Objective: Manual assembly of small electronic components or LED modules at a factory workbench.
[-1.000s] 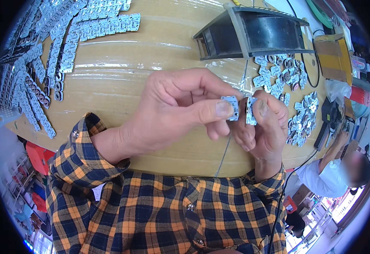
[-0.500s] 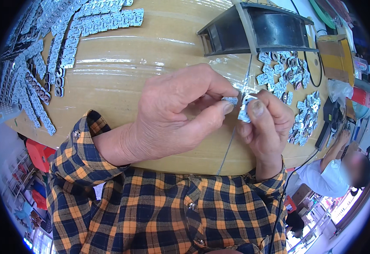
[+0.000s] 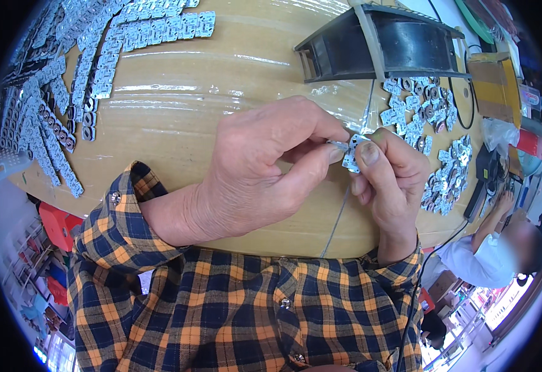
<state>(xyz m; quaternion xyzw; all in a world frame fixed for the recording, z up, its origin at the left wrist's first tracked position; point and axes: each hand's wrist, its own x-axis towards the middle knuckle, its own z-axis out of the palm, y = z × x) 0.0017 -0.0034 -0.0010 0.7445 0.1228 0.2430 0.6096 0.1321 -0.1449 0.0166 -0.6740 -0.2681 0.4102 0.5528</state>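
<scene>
My left hand (image 3: 277, 167) is closed, its thumb and forefinger pinching a small circuit board (image 3: 338, 145) of which only an edge shows. Close against it, my right hand (image 3: 392, 170) grips another small pale circuit board (image 3: 354, 155) between thumb and bent fingers. The two boards meet or nearly meet between my fingertips; whether they are joined I cannot tell. Both hands are over the tape-covered brown tabletop (image 3: 178, 142).
Strips of joined circuit boards (image 3: 165, 31) lie at the far left. Loose single boards are heaped at the right in one pile (image 3: 416, 108) and another (image 3: 449, 177). A black fan (image 3: 401, 46) stands at the back. Another person (image 3: 488, 254) sits at the right.
The board in my right hand has moved left and turned, coming up to the board in my left hand. My left hand has shifted slightly right, still pinching.
</scene>
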